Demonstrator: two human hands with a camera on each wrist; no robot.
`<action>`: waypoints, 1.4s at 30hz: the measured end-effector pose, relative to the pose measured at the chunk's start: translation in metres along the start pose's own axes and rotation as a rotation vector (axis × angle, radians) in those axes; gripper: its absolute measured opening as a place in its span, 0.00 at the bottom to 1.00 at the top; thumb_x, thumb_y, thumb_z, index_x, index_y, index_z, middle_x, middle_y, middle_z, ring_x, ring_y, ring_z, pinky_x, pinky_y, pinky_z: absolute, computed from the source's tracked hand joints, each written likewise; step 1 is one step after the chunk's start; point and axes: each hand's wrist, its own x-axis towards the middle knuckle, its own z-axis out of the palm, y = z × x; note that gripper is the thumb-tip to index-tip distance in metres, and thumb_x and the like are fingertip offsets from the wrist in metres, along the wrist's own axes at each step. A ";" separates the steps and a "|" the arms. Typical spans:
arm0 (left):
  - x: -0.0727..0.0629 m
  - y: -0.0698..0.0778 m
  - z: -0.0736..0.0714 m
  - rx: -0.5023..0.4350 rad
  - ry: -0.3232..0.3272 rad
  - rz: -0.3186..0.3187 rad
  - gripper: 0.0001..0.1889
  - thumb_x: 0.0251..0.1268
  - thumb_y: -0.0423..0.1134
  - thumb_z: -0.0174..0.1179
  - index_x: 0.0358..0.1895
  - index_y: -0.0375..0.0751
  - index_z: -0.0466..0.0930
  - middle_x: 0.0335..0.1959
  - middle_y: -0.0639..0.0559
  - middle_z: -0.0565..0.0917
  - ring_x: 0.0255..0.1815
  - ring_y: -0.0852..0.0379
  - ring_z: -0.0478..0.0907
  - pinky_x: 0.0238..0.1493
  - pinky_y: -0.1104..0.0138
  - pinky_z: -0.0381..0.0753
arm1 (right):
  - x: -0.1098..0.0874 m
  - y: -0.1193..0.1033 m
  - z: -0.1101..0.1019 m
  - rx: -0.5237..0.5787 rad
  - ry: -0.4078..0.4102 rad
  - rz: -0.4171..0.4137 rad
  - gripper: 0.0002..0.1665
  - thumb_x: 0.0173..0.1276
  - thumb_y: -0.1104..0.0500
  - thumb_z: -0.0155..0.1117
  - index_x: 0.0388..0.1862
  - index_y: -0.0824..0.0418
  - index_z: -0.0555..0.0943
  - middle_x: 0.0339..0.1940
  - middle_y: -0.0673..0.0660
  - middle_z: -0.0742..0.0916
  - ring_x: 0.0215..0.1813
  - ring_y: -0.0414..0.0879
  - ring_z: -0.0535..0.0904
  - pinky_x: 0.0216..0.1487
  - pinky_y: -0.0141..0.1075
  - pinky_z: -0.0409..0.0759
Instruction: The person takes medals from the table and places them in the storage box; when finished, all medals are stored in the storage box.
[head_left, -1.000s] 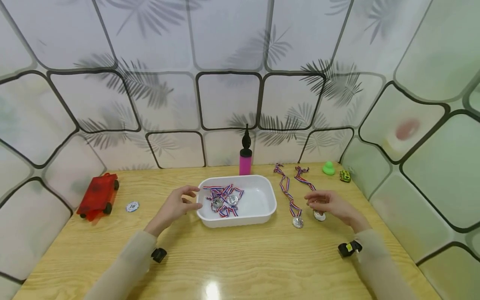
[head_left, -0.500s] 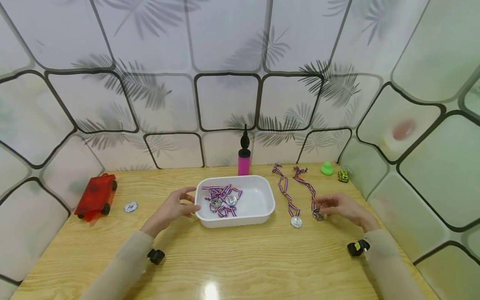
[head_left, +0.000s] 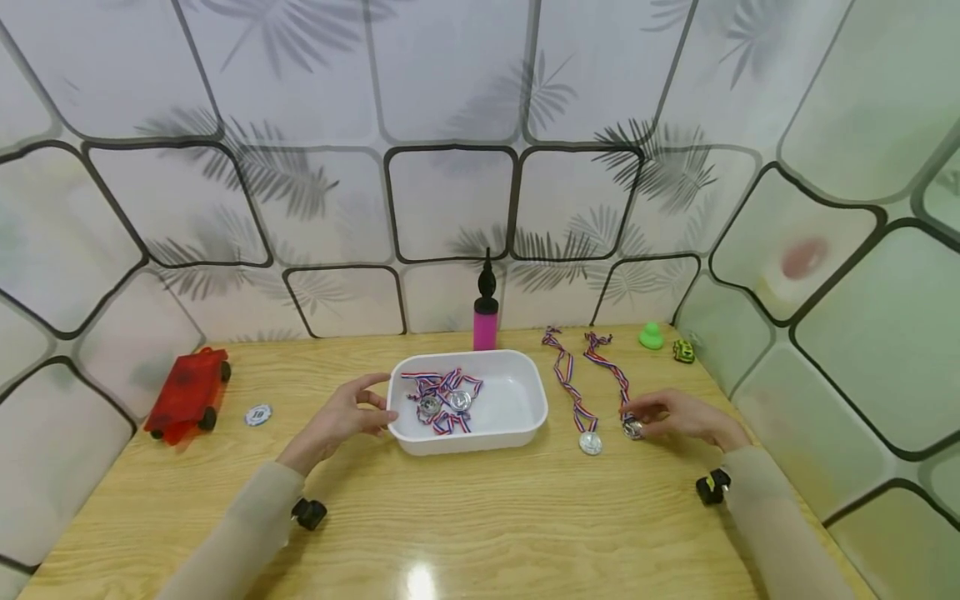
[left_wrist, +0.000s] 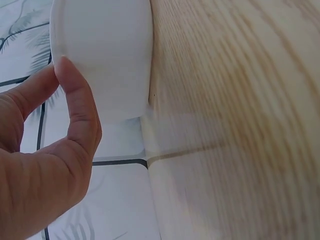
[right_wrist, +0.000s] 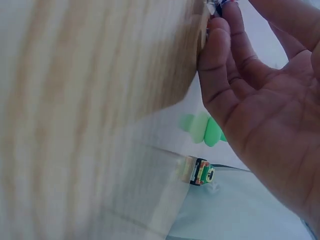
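Note:
A white plastic tray [head_left: 517, 440] stands mid-table, holding tangled striped ribbons with silver medals [head_left: 460, 401]. My left hand [head_left: 351, 414] is at its left end; in the left wrist view the thumb [left_wrist: 75, 82] and a finger pinch the tray's rim. Right of the tray lie two medals on red, white and blue ribbons, stretched out side by side. The nearer one's silver disc [head_left: 590, 442] rests flat and untouched. With thumb and fingertips my right hand [head_left: 678, 417] pinches the other medal [head_left: 632, 429] near its disc, which the fingers partly cover.
Behind the tray stands a pink and black hand pump [head_left: 485, 312]. A red toy vehicle [head_left: 189, 396] and a white round token [head_left: 258, 415] lie at left. A green rubber duck [head_left: 651, 336] and a small yellow-green toy car [head_left: 683, 351] sit at back right, near the wall.
The right hand has shifted slightly right and taken hold of the right medal near its disc. My left hand has come onto the tray's rim. The tray stays in place.

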 end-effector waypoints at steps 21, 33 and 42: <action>-0.004 0.000 0.000 -0.008 0.006 0.005 0.40 0.60 0.28 0.66 0.74 0.35 0.57 0.41 0.40 0.76 0.30 0.55 0.81 0.33 0.62 0.88 | 0.006 -0.002 0.009 -0.102 -0.035 -0.034 0.25 0.58 0.59 0.75 0.55 0.60 0.82 0.41 0.54 0.79 0.40 0.43 0.70 0.38 0.29 0.70; -0.007 0.001 0.001 -0.008 -0.004 0.018 0.39 0.60 0.28 0.66 0.74 0.35 0.57 0.42 0.40 0.76 0.30 0.56 0.81 0.33 0.63 0.88 | 0.007 -0.001 0.014 -0.102 0.059 -0.020 0.22 0.56 0.63 0.74 0.49 0.65 0.80 0.36 0.55 0.80 0.36 0.40 0.71 0.34 0.29 0.72; -0.008 0.001 0.001 -0.016 -0.002 -0.005 0.39 0.60 0.28 0.66 0.74 0.36 0.57 0.42 0.40 0.75 0.31 0.55 0.82 0.34 0.62 0.88 | 0.011 -0.003 0.013 -0.068 0.116 0.061 0.14 0.70 0.58 0.63 0.51 0.64 0.79 0.40 0.57 0.82 0.35 0.43 0.75 0.34 0.33 0.76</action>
